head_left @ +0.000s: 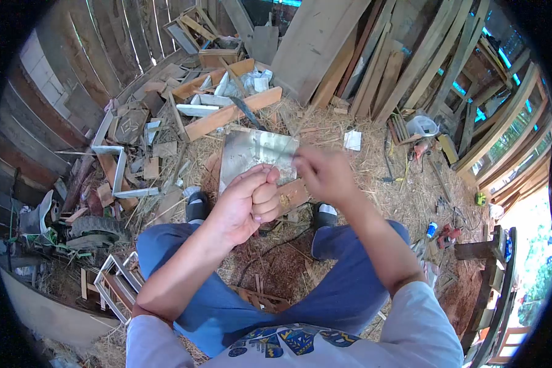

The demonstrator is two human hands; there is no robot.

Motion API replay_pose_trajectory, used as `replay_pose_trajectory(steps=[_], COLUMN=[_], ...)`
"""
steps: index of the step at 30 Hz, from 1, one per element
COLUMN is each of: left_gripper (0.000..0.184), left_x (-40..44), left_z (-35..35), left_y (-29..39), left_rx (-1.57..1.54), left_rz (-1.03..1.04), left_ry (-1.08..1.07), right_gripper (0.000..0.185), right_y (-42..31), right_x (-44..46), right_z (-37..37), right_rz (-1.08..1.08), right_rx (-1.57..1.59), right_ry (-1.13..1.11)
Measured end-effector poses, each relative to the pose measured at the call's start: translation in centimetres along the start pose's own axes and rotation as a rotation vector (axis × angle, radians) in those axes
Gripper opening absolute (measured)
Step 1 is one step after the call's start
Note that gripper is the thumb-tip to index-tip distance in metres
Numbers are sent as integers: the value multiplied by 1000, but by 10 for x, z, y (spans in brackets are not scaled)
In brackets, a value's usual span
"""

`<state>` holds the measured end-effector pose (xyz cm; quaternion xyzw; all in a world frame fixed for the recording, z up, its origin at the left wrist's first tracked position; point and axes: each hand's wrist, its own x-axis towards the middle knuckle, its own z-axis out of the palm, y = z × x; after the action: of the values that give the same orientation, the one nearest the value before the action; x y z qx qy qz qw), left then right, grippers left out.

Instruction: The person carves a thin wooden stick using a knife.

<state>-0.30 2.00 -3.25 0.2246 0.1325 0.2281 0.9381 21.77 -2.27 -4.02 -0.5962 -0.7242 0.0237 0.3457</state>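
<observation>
My left hand is closed in a fist, thumb on top, above the near edge of a shiny grey sheet. Whatever may be inside those fingers is hidden. Just to the right, my right hand is closed in a pinch with its fingertips pointing left; it is slightly blurred, and what it grips is too small or smeared to name. The two hands are apart. Beneath them, a wooden board lies at the sheet's near right side, between my feet.
Planks lean on the back wall. Left of the sheet is a heap of wood scraps with an orange-brown board and a white frame. A clear tub, a red power tool and a blue can stand at right.
</observation>
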Motion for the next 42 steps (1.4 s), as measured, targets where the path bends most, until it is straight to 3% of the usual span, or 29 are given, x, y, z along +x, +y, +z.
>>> replay_pose_trajectory(steps=[1, 5, 8, 12, 15, 18, 22, 26, 29, 33, 37, 40, 42], left_gripper=[15, 14, 15, 15, 14, 14, 14, 14, 14, 13, 14, 15, 14], left_x=[0, 4, 2, 5, 3, 3, 1, -2, -3, -6, -10, -9, -9], left_z=[-3, -9, -9, -13, -10, -9, -5, -3, -5, -2, 4, 0, -1], left_y=[1, 1, 2, 0, -1, -1, 1, 0, 2, 0, 2, 2, 2], left_rx=[-9, -180, -173, -264, -236, -263, -206, -269, -234, -263, -226, -230, -214], left_rz=[-9, -36, -79, -110, -127, -120, -124, -139, -150, -149, -177, -153, -145], left_ry=[10, -27, -57, -56, -113, -37, -62, -29, -79, -63, -77, -36, -33], right_gripper=[19, 20, 21, 16, 19, 19, 17, 15, 18, 22, 25, 26, 25], right_y=[-9, 5, -1, 10, -9, 21, 10, 30, 10, 49, 46, 56, 70], right_x=[-1, 3, 8, 7, 2, 10, 9, 7, 6, 16, 15, 10, 15], right_z=[-2, 2, 3, -2, -7, -6, -4, -4, -10, -8, -10, -3, -11], right_rz=[-80, 9, -72, 45, -86, 30, -8, 67, 42, 202, 43, 271, 287], right_rx=[-61, -40, -32, -85, -92, -98, -23, -138, -40, -67, -90, -77, -134], right_ry=[-55, -2, 16, 23, 1, 40, 53, 59, -54, 94, 105, 81, 150])
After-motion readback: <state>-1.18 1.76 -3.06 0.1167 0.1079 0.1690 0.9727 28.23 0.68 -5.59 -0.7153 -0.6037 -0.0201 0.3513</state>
